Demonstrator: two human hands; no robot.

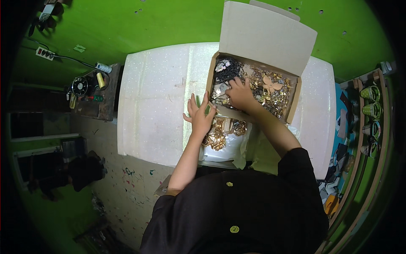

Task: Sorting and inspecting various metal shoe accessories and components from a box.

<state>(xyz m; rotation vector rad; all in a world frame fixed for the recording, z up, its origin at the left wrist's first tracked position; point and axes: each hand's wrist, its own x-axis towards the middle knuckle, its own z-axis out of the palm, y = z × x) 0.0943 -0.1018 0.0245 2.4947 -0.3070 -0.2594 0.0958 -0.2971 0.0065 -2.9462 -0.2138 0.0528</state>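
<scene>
An open cardboard box (294, 101) stands on the table, its lid raised at the back. Inside lie many gold and silver coloured metal pieces (270, 99), with a heap of small black pieces (226, 74) at the far left. My right hand (242, 95) reaches into the box's left half, its fingers apart and resting on the pieces. Beside the box's near left corner, my left hand (200, 117) is open with fingers spread. A white plastic bag (220, 153) sits in front of the box, with gold coloured metal pieces (216, 137) on it. A tan butterfly-shaped piece (271, 84) lies in the box.
The table has a glittery white cover (156, 93). At the left, a dark wooden stand (95, 106) holds thread spools (100, 79). A power strip (45, 53) hangs on the green wall. On the right, a wooden rack (359, 148) carries green shoes (372, 111).
</scene>
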